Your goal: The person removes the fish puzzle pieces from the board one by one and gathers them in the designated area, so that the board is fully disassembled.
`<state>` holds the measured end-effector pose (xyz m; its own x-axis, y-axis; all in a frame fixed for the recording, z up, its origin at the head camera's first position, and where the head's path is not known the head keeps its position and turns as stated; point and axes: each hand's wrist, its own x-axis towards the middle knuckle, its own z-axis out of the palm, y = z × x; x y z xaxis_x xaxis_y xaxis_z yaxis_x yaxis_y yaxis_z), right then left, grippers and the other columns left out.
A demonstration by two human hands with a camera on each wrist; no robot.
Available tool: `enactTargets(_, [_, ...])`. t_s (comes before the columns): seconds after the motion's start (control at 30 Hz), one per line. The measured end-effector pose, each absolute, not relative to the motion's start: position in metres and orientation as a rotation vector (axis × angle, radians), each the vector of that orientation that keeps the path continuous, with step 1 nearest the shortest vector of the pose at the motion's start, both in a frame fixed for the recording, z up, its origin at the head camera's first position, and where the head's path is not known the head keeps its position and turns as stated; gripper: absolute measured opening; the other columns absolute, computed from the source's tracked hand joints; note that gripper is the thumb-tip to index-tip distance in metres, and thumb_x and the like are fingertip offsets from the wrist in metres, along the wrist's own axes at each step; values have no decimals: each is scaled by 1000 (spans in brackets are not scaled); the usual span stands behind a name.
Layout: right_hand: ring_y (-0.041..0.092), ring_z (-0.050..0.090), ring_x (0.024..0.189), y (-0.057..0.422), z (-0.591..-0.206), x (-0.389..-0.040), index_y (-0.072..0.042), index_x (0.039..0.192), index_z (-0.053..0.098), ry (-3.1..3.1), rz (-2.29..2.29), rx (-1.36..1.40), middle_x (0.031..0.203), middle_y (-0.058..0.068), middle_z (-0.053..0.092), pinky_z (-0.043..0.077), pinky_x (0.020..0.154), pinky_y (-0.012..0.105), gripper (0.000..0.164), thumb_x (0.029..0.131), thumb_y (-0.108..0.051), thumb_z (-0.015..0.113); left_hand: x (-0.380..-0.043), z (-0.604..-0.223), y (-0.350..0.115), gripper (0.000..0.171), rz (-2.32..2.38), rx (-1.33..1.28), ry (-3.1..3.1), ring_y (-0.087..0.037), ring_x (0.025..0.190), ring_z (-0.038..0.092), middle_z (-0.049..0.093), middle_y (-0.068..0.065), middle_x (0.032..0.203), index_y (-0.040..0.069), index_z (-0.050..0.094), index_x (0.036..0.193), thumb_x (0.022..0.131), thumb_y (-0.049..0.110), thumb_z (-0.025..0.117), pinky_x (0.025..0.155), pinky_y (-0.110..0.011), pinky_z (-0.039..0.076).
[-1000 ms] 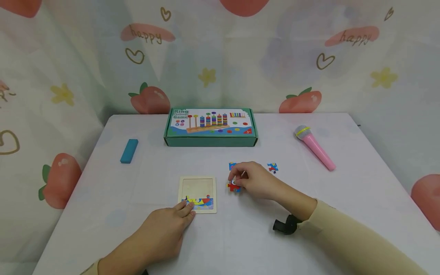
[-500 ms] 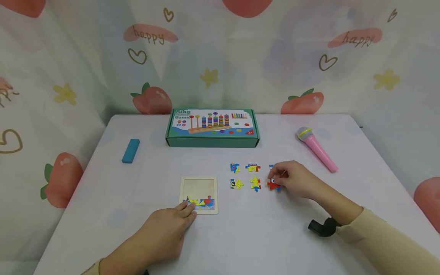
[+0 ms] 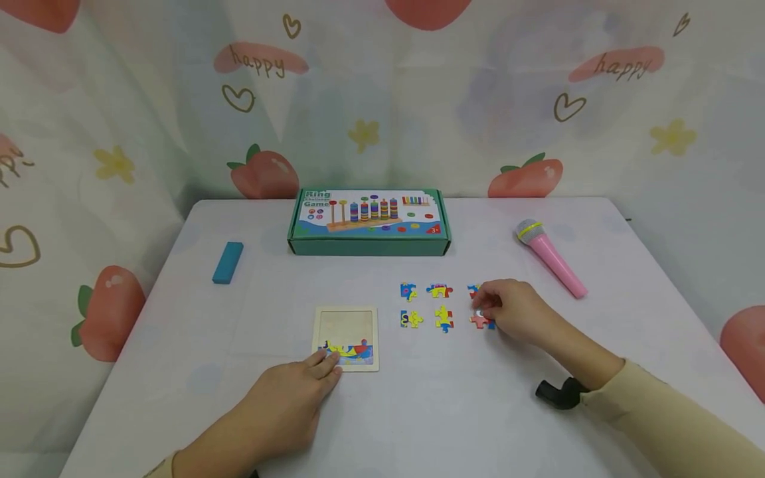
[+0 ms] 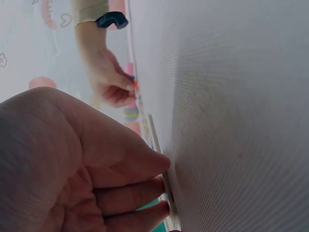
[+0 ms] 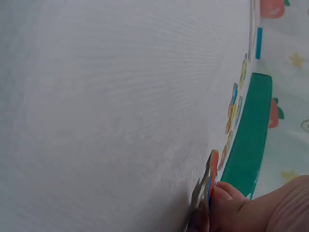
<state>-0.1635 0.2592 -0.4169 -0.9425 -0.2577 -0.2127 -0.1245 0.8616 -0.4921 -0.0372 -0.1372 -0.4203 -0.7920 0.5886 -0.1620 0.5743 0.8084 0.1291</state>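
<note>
My left hand (image 3: 293, 395) rests its fingertips on the near-left corner of a square wooden puzzle tray (image 3: 374, 335). The tray's near strip bears a colourful picture, and its upper part shows bare wood. In the left wrist view, thumb and fingers of that hand (image 4: 116, 159) press along the tray's thin edge (image 4: 153, 133). My right hand (image 3: 512, 312) pinches a red and blue jigsaw piece (image 3: 480, 321) between thumb and finger, low over the table. The right wrist view shows this piece (image 5: 214, 166) tilted, casting a shadow on the cloth. Fingers partly cover another piece (image 3: 473, 290) behind it.
Several loose jigsaw pieces (image 3: 444, 319) lie in two rows between tray and right hand. Behind them stands a green game box (image 3: 368, 247). A blue block (image 3: 228, 263) lies at left, a pink toy microphone (image 3: 557, 265) at right. A patterned curtain (image 3: 418, 119) hangs behind the table.
My right hand has carried the red and blue jigsaw piece rightward from beside the tray to the right end of the near row, uncovering the other pieces. The left hand stays on the tray.
</note>
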Motion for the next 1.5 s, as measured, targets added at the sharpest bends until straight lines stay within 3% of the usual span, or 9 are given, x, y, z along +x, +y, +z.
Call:
enactTargets(0.37, [22, 60, 91, 249, -412, -159, -10, 107, 76, 2848, -663, -327, 94, 5, 65, 55, 74, 30, 17, 93, -1, 78, -28, -425, -141, 52, 117, 948, 2829, -32, 149, 57, 60, -11, 159, 4, 67, 145, 94, 14, 69, 112, -48, 57])
enactTargets(0.7, [18, 60, 93, 191, -399, -151, -15, 110, 77, 2788, -722, -548, 101, 0, 68, 55, 81, 31, 20, 95, -3, 77, -25, -422, -136, 48, 144, 844, 2802, -38, 156, 48, 56, -11, 163, 4, 67, 146, 99, 15, 70, 119, -48, 51])
enactTargets(1.03, [14, 63, 90, 98, -404, -135, -14, 117, 75, 2505, -943, -824, 110, 2, 72, 57, 78, 25, 24, 95, -5, 80, -29, -421, -134, 48, 144, 837, 2781, -35, 153, 52, 57, -11, 162, 3, 67, 145, 99, 16, 70, 118, -49, 52])
enactTargets(1.2, [12, 67, 78, 68, -418, -134, -13, 128, 70, 2350, -1030, -784, 117, 4, 70, 59, 73, 22, 31, 98, -6, 75, -27, -425, -141, 45, 170, 948, 2856, -36, 147, 59, 63, -14, 156, 2, 69, 141, 97, 12, 70, 115, -46, 55])
enactTargets(1.33, [10, 67, 70, 61, -426, -137, -12, 128, 68, 2302, -1065, -730, 117, 4, 69, 60, 72, 22, 31, 99, -4, 74, -26, -426, -144, 46, 199, 939, 2851, -34, 148, 58, 62, -13, 157, 3, 68, 143, 98, 12, 69, 114, -47, 56])
enactTargets(1.43, [12, 68, 72, 61, -428, -137, -13, 126, 69, 2298, -1061, -727, 115, 3, 69, 60, 73, 22, 29, 98, -3, 74, -25, -426, -146, 47, 211, 913, 2845, -34, 149, 57, 61, -12, 158, 5, 68, 144, 98, 12, 69, 113, -48, 56])
enactTargets(1.5, [12, 69, 84, 60, -428, -137, -13, 126, 70, 2310, -1051, -748, 116, 3, 70, 60, 78, 23, 29, 98, -4, 74, -23, -425, -149, 47, 209, 891, 2855, -35, 149, 57, 60, -13, 159, 8, 68, 144, 97, 13, 70, 112, -49, 56])
